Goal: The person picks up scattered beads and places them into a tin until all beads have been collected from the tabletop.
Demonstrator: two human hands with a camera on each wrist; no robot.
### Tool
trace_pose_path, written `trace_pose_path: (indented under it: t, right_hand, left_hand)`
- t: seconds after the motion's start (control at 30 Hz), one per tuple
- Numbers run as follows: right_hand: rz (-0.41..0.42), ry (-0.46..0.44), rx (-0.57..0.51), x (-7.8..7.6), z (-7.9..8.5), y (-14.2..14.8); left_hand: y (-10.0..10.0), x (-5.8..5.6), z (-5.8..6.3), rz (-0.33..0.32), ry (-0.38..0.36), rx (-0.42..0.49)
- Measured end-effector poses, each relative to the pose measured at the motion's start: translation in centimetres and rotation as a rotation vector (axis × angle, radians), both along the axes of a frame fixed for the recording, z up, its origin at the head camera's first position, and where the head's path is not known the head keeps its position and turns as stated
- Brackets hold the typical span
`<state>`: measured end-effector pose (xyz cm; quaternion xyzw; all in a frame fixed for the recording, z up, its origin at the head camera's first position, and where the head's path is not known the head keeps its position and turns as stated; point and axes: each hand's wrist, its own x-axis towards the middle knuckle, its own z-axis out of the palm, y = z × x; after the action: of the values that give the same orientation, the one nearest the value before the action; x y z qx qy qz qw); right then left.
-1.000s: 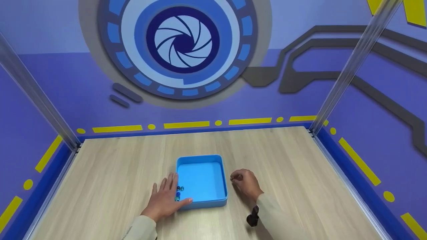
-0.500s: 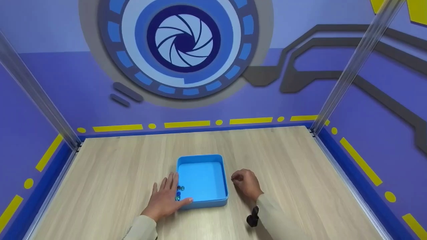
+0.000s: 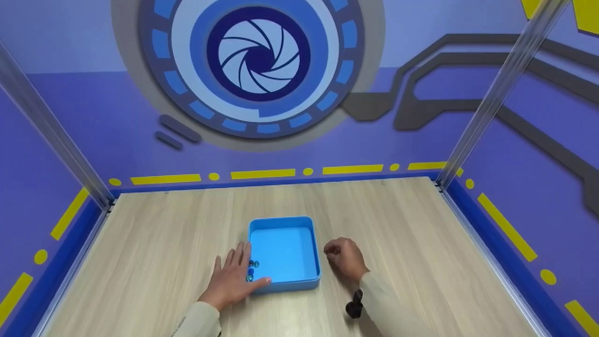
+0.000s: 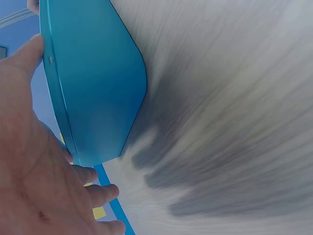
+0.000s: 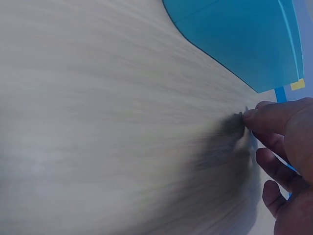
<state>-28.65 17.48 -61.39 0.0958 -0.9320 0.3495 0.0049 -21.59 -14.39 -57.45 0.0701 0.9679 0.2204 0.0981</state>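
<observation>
A square light-blue tray [image 3: 285, 248] stands on the table, several small, dark, glossy marbles [image 3: 251, 271] gathered at its near left inside. Against the tray's left side rests my left hand [image 3: 229, 281], fingers spread and thumb laid along the near rim. In the left wrist view the same hand [image 4: 44, 161] touches the blue tray wall [image 4: 98, 83]. To the right of the tray, apart from it, my right hand [image 3: 345, 257] is low over the table, fingers bent and thumb near the forefinger. Something small and dark shows at its fingertips [image 5: 252, 113]; whether it is held or is shadow is unclear.
The pale wood-grain table [image 3: 187, 220] reaches to a purple-blue back wall [image 3: 327, 135] with a painted round emblem. Metal posts [image 3: 498, 93] stand at both rear corners, and side panels bound the table left and right. A black device [image 3: 355, 304] sits by the right wrist.
The head view has shifted very slightly. Both hands, the tray and the marbles look the same as before.
</observation>
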Motion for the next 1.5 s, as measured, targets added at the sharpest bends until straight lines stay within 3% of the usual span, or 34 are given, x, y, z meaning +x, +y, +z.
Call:
trace_pose_path:
  t: [0.33,0.97,1.5]
  right_hand:
    - [0.011,0.074,0.011,0.2,0.3,0.1]
    - [-0.030,0.001,-0.041,0.8,1.0,-0.1]
    - [0.006,0.034,-0.075,0.6,1.6,-0.5]
  left_hand:
    - [0.0,0.0,-0.1,-0.005,0.021,-0.008]
    - [0.1,0.0,-0.2,-0.002,0.005,0.000]
    - [0.1,0.1,-0.1,0.004,0.006,0.004]
